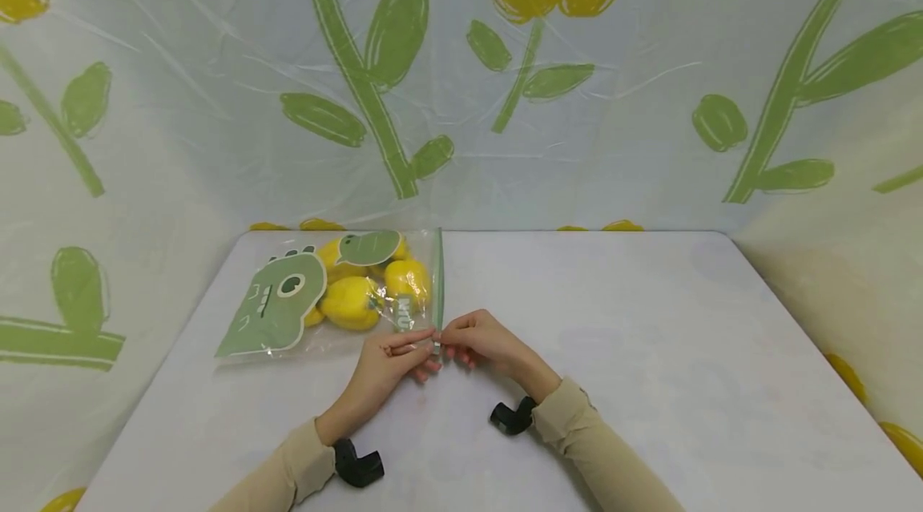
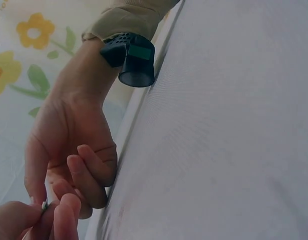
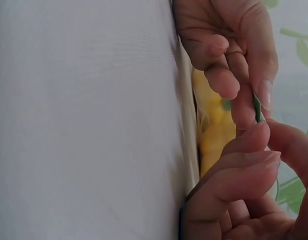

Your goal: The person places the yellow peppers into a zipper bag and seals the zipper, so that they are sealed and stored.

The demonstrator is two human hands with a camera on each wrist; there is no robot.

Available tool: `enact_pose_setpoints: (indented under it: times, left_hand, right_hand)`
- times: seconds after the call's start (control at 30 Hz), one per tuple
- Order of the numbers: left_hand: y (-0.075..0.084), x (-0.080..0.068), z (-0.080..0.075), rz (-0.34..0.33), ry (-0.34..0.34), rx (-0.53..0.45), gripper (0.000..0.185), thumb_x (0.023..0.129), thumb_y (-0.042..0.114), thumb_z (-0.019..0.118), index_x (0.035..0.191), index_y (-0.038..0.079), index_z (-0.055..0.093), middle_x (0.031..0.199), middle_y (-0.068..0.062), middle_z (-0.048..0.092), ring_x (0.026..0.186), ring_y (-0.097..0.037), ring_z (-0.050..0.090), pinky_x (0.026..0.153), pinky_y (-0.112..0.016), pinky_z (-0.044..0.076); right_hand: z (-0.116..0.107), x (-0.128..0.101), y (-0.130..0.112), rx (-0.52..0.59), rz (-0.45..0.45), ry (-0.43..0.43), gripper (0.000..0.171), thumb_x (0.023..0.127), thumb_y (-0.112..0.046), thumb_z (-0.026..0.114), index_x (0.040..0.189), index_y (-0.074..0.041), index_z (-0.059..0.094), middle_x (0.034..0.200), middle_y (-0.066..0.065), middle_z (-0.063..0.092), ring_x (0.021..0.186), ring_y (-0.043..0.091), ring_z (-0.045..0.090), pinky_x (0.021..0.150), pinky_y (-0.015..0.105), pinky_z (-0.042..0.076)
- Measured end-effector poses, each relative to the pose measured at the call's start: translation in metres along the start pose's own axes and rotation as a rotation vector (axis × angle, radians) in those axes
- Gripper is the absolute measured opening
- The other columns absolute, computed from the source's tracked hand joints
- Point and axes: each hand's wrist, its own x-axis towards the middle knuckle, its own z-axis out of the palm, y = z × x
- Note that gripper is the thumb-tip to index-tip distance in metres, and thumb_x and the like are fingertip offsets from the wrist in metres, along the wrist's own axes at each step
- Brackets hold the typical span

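Observation:
A clear zip bag (image 1: 324, 296) printed with a green dinosaur lies on the white table (image 1: 649, 352), with several yellow fruits (image 1: 351, 302) inside. Its green zip strip (image 1: 438, 280) runs along the bag's right side. My left hand (image 1: 424, 350) and my right hand (image 1: 449, 345) meet at the strip's near end, and both pinch it between thumb and fingers. In the right wrist view the green strip (image 3: 256, 106) shows between the fingertips of the left hand (image 3: 244, 95) and the right hand (image 3: 254, 150), with the yellow fruits (image 3: 214, 135) behind. The left wrist view shows the right hand (image 2: 68, 150) curled at the pinch.
A plastic sheet printed with yellow flowers and green leaves (image 1: 375, 79) hangs behind and on both sides of the table. A black wrist camera (image 1: 358, 465) sits under the left wrist and another (image 1: 512, 417) under the right. Bare tabletop lies to the right of the hands.

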Motion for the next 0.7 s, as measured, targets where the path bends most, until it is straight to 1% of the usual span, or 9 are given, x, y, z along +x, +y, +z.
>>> enact_pose_setpoints:
  times: [0.17, 0.33, 0.5, 0.6, 0.7]
  left_hand:
    - [0.000, 0.000, 0.000, 0.000, 0.005, -0.004, 0.040, 0.092, 0.019, 0.071, 0.128, 0.002, 0.065, 0.089, -0.019, 0.074, 0.071, -0.022, 0.072, 0.063, -0.030, 0.056]
    - [-0.001, 0.001, 0.001, 0.004, 0.013, -0.033, 0.037, 0.091, 0.018, 0.071, 0.124, 0.000, 0.068, 0.092, -0.019, 0.074, 0.075, -0.023, 0.073, 0.063, -0.031, 0.057]
    - [0.000, 0.002, 0.002, 0.019, 0.024, -0.047, 0.035, 0.090, 0.017, 0.072, 0.120, -0.001, 0.069, 0.088, -0.021, 0.073, 0.074, -0.023, 0.073, 0.063, -0.032, 0.057]
    - [-0.001, 0.002, 0.002, 0.031, 0.023, -0.043, 0.034, 0.090, 0.016, 0.072, 0.118, -0.003, 0.069, 0.087, -0.021, 0.073, 0.073, -0.024, 0.073, 0.063, -0.032, 0.057]
    - [-0.001, 0.002, 0.001, 0.048, 0.015, -0.039, 0.031, 0.091, 0.014, 0.071, 0.115, -0.005, 0.070, 0.088, -0.021, 0.073, 0.074, -0.023, 0.073, 0.062, -0.031, 0.057]
  right_hand:
    - [0.001, 0.002, 0.001, 0.045, 0.027, 0.027, 0.023, 0.088, -0.015, 0.069, 0.071, 0.001, 0.066, 0.058, -0.002, 0.054, 0.048, 0.007, 0.042, 0.046, 0.021, 0.037]
    - [-0.001, 0.006, 0.003, 0.103, 0.029, 0.043, 0.019, 0.086, -0.011, 0.069, 0.075, 0.004, 0.068, 0.058, -0.002, 0.056, 0.049, 0.007, 0.045, 0.048, 0.021, 0.038]
    - [-0.003, 0.009, 0.004, 0.139, 0.021, 0.056, 0.014, 0.086, -0.006, 0.065, 0.080, 0.007, 0.069, 0.060, -0.001, 0.058, 0.051, 0.008, 0.047, 0.050, 0.021, 0.040]
    - [-0.003, 0.012, 0.002, 0.156, 0.028, 0.079, 0.013, 0.086, -0.005, 0.066, 0.082, 0.006, 0.070, 0.060, 0.000, 0.058, 0.051, 0.008, 0.048, 0.050, 0.021, 0.041]
    - [-0.004, 0.018, 0.000, 0.159, 0.030, 0.113, 0.013, 0.087, -0.007, 0.069, 0.080, 0.004, 0.071, 0.061, 0.000, 0.059, 0.052, 0.008, 0.049, 0.051, 0.021, 0.041]
